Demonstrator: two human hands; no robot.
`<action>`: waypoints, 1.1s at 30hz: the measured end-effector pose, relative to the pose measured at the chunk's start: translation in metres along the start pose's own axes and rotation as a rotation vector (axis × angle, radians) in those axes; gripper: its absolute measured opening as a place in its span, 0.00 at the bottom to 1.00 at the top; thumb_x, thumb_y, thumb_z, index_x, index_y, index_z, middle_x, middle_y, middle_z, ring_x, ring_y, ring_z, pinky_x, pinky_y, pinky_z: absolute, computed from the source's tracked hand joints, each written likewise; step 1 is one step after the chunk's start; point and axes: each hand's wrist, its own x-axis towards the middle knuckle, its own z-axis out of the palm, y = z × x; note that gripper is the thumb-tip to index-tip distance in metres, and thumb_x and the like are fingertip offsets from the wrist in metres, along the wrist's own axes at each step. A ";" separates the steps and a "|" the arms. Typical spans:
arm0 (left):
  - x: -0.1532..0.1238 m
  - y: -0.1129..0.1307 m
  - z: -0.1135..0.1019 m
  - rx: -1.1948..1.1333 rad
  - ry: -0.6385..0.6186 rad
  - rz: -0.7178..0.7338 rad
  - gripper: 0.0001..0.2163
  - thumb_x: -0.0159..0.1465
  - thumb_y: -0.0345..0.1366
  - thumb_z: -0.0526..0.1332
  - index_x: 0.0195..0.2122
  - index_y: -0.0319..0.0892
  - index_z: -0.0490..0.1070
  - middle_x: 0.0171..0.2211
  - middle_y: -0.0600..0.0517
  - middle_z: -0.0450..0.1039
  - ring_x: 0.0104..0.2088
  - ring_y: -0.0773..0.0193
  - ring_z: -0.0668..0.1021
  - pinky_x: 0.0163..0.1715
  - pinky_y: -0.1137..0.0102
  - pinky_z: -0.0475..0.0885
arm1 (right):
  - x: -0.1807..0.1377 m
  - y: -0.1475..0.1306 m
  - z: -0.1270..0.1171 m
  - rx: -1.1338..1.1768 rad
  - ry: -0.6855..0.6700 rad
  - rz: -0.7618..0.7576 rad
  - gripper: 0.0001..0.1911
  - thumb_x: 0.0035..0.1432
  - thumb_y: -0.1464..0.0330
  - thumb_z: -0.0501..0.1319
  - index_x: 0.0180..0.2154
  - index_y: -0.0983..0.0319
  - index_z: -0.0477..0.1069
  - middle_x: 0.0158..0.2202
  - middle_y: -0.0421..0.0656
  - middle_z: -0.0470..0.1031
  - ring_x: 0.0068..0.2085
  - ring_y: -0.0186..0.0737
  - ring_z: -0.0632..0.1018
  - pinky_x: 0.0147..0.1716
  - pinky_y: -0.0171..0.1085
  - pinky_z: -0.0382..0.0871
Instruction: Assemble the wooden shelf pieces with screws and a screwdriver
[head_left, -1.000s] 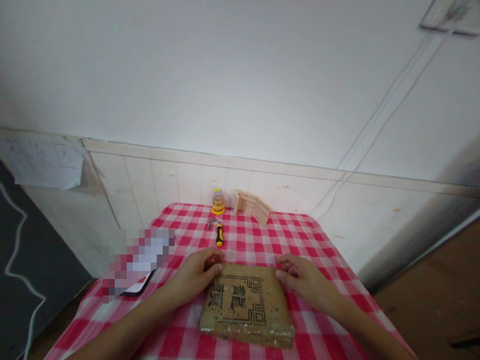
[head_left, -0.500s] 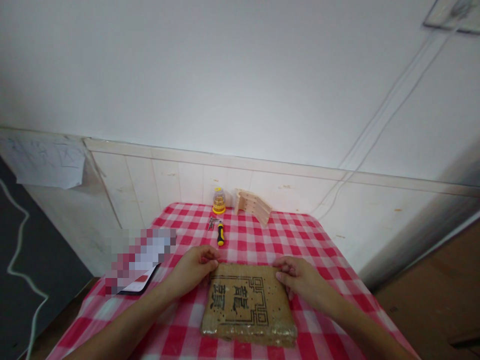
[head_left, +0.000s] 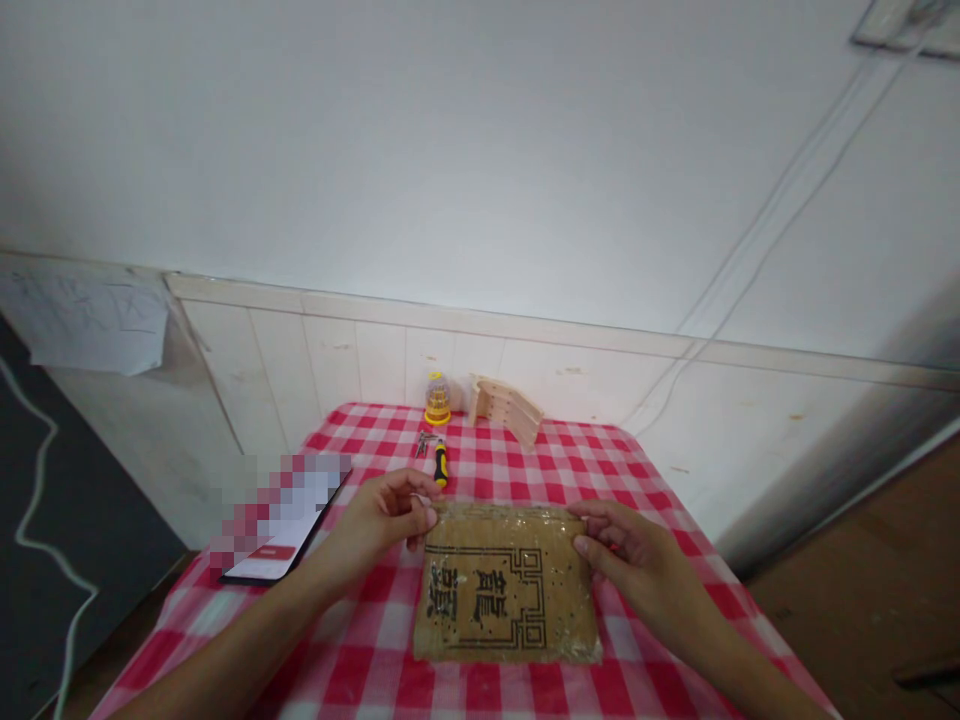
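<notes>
So here's our view right now: we've got a flat, tape-wrapped cardboard packet [head_left: 510, 590] in front of us on the red-and-white checked tablecloth [head_left: 360, 640], close to our side. It's tipped a bit our way, so the edge strip along its far side shows. There's a black line border and two big characters printed on the face, and the clear tape looks shiny and crinkled along the edges.

Both our hands are on it. Our left hand [head_left: 386, 515] has the far left corner pinched, thumb in front and fingers tucked behind. Our right hand [head_left: 634, 545] is clamped on the far right corner, thumb on the face, index finger along the far edge. The two hands are well apart, with the packet between them.

Just beyond our left fingers sits a black-and-yellow screwdriver [head_left: 441, 465], with some small metal bits [head_left: 424, 443] beside its tip; too tiny for us to make out. Behind those stands a clear tub with a yellow base [head_left: 436, 400], and to its right a curved wooden piece [head_left: 506, 408], both near the wall [head_left: 480, 150]. Over on the left we've got a phone [head_left: 274, 568] lying flat, partly pixelated.
</notes>
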 end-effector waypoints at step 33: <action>-0.015 -0.011 0.020 0.616 -0.064 0.149 0.29 0.53 0.33 0.70 0.56 0.45 0.67 0.53 0.44 0.68 0.53 0.48 0.72 0.53 0.55 0.69 | 0.005 0.013 0.013 0.037 -0.006 0.076 0.08 0.55 0.68 0.61 0.37 0.58 0.76 0.32 0.44 0.80 0.30 0.41 0.80 0.28 0.39 0.77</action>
